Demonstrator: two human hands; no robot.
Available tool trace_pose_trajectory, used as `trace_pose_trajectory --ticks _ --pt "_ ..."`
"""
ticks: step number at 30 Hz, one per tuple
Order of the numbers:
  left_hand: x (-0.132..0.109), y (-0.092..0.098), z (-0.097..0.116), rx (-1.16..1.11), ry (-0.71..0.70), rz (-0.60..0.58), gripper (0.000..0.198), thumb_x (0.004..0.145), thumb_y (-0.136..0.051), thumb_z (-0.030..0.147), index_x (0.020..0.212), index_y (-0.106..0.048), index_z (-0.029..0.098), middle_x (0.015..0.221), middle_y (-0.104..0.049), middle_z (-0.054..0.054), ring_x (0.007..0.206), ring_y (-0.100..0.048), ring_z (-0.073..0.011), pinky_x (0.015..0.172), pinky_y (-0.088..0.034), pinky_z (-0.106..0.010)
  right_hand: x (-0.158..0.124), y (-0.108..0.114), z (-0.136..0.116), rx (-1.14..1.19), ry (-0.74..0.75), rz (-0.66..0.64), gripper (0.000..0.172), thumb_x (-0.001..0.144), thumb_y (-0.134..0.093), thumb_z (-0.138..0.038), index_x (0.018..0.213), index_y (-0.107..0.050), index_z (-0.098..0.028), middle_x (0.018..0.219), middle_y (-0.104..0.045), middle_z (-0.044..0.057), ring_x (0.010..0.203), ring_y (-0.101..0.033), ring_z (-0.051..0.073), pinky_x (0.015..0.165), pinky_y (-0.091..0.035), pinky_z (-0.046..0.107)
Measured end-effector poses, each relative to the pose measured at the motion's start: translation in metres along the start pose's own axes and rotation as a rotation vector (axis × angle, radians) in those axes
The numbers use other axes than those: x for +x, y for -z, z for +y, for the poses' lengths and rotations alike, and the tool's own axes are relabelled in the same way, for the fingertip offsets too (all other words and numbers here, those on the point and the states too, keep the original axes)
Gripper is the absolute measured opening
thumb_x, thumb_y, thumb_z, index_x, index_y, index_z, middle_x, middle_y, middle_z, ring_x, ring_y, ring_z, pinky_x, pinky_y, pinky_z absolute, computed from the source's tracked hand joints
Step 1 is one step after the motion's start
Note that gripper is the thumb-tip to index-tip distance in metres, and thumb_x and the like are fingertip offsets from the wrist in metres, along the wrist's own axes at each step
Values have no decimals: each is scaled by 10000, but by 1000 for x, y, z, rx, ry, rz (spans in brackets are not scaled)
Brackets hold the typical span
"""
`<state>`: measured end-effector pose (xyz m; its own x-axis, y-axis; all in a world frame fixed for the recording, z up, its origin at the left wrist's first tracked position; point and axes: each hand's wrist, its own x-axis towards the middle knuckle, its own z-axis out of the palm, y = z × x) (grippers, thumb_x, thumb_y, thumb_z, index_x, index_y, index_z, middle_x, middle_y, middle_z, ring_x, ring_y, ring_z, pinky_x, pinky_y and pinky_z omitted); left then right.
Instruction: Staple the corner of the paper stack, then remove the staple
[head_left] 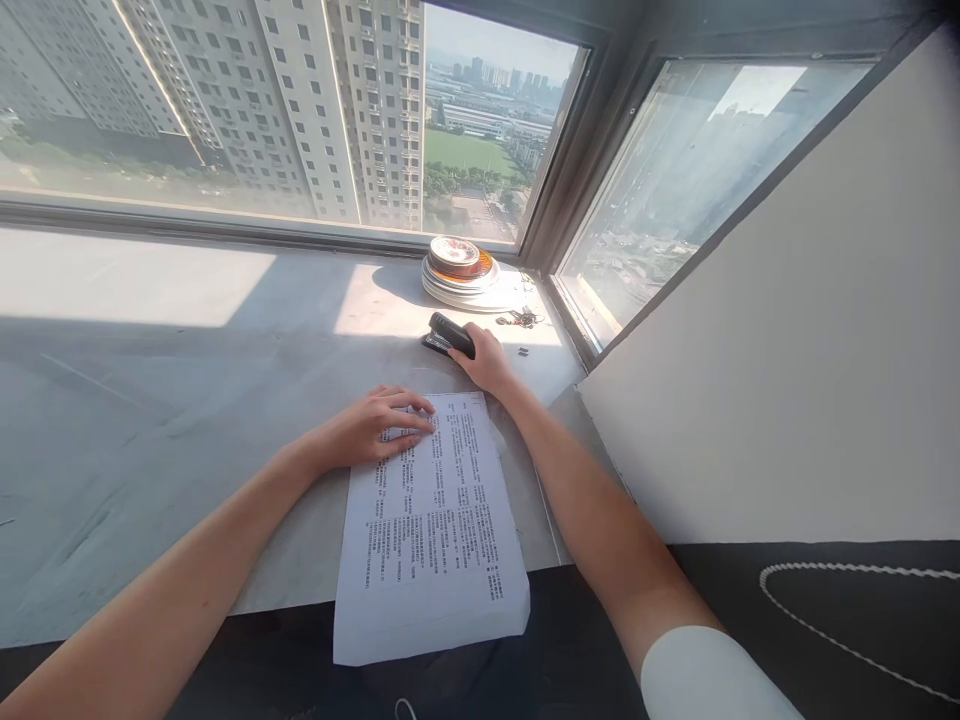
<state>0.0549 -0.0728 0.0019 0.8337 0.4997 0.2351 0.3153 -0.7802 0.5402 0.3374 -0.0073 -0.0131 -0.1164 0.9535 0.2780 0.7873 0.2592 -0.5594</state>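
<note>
A printed sheet of paper (442, 520) lies on the stone sill, its near edge hanging over the front; whether more sheets lie under it I cannot tell. My left hand (382, 428) rests flat on its upper left part, fingers spread. Beyond the paper's top edge, my right hand (486, 358) is closed around the rear of a black stapler (451, 335). The stapler's front points left and its jaws stand apart, close to the sill. No paper shows between the jaws.
A stack of plates (459, 275) stands by the window corner. Beside it lie a bunch of keys (525, 318) and small dark pieces, perhaps staples (523, 351). A white wall (795, 330) bounds the right side, and a white cord (840, 568) hangs below it.
</note>
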Motion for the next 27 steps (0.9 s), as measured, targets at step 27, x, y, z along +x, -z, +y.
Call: trace_pose_trajectory --ticks 27 --pt "2 5 -36 -229 605 830 300 977 -571 420 884 -770 215 798 -621 -25 687 -507 -185 657 -411 -318 -18 -2 -23 -207 -142 134 162 995 -650 -380 969 -561 -248 954 -712 78 937 -653 288 740 -397 343"
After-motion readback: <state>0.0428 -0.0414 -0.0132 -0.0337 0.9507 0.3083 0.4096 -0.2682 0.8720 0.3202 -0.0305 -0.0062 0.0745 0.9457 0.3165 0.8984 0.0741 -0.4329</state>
